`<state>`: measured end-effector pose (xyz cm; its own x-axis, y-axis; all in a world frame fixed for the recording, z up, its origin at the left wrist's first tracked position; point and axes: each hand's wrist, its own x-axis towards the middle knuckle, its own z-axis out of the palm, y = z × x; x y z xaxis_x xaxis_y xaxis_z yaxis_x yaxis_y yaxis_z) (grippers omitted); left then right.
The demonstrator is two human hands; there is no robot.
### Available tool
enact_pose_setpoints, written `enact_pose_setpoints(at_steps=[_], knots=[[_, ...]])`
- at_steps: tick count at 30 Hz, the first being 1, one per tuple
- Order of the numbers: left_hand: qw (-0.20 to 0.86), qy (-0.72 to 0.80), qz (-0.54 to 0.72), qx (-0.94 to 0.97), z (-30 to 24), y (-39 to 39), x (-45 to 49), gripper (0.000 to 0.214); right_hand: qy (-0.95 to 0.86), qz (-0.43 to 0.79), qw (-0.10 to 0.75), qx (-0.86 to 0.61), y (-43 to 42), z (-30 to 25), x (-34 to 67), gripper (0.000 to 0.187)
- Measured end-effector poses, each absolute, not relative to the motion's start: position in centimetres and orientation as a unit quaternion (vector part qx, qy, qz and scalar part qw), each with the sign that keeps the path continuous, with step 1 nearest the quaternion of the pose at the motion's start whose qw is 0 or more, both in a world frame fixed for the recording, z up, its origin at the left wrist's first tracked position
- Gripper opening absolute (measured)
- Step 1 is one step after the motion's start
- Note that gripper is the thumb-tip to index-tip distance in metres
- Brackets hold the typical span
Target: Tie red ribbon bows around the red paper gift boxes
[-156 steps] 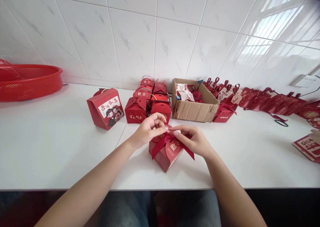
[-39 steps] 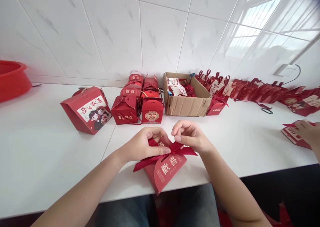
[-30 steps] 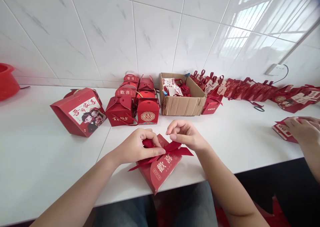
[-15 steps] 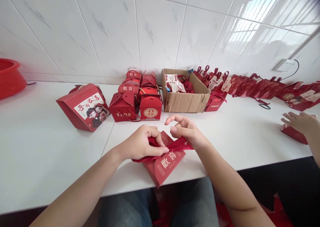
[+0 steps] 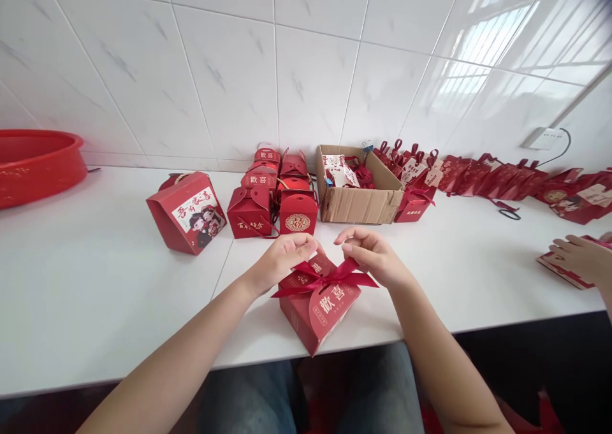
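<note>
White counter [image 5: 95, 294] against glossy marble-tiled wall [image 5: 239, 71].

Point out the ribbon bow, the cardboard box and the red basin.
ribbon bow [image 5: 329, 274], head view, centre knot.
cardboard box [image 5: 356, 208], head view, front wall.
red basin [image 5: 38, 176], head view, outer wall.

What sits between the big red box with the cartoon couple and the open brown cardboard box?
A cluster of small red paper gift boxes, shown in the head view.

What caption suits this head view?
Left hand and right hand pinch a red ribbon atop a red gift box on a counter.
</note>
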<state>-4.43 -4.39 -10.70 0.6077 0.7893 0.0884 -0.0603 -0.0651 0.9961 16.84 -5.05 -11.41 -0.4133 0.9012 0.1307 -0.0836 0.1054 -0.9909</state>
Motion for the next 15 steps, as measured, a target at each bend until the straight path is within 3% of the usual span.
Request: enact_pose_setpoints(at_steps=[9,12,15], knots=[[0.568,0.299,0.362,0.676,-11.0,-4.0,-4.4,0.047,-0.562,0.406,0.543,-0.474,-8.8,-14.3,18.1,0.039],[0.576,0.295,0.370,0.666,-11.2,-3.9,-4.6,0.046,-0.580,0.375,0.587,-0.423,-10.4,-16.3,18.6,0.069],[0.591,0.276,0.364,0.665,-11.2,-3.8,-4.7,0.044,-0.639,0.387,0.536,-0.394,-12.3,-18.1,17.5,0.111]])
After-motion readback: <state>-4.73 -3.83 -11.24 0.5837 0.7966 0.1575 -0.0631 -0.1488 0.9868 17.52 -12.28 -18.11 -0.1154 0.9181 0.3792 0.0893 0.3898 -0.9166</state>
